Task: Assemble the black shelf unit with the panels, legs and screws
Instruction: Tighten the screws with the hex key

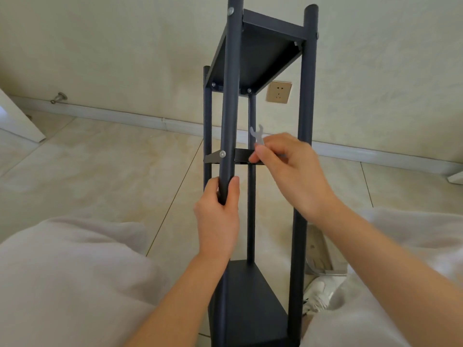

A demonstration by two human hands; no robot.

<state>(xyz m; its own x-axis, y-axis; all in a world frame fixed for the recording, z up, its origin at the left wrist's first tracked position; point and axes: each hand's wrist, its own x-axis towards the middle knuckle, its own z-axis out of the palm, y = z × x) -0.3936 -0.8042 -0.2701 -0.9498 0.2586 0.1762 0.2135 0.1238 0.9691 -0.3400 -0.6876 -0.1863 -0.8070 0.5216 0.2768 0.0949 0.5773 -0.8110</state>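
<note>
Left hand (218, 214) tight around front leg (231, 96), right hand (293, 171) pinch-tight on wrench (258, 135) by middle panel (241, 155)

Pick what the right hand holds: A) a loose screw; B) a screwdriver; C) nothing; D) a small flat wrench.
D: the right hand pinches a small flat wrench by its handle, its forked end pointing up, while the left hand grips a leg.

Pale grey, soft trousers (70, 276) cover both legs; left hand (218, 214), right hand (292, 171) and forearms (175, 301) bare; one white shoe (316, 295).
</note>
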